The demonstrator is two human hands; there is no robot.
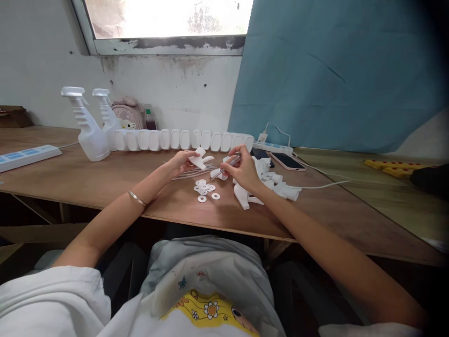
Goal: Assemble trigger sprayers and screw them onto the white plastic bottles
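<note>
My left hand (181,162) grips a white spray trigger head (200,160) above the table. In my right hand (245,167) is a slim screwdriver-like tool (230,163) with a clear handle, its thin tip slanting down and left. That tip is close to a small pile of flat white ring washers (202,187); I cannot tell if it touches one. Two washers lie apart, nearer the front edge. Thin white dip tubes (191,174) rest on the table behind the pile. Several more trigger heads (242,195) are heaped beside and beneath my right wrist.
White bottles (144,140) lie in a row along the back, with two upright spray bottles (91,135) at its left end. A phone (288,161) and cables are at right. Power strips (30,157) sit at far left and back right. The wooden table (140,171) ends near my lap.
</note>
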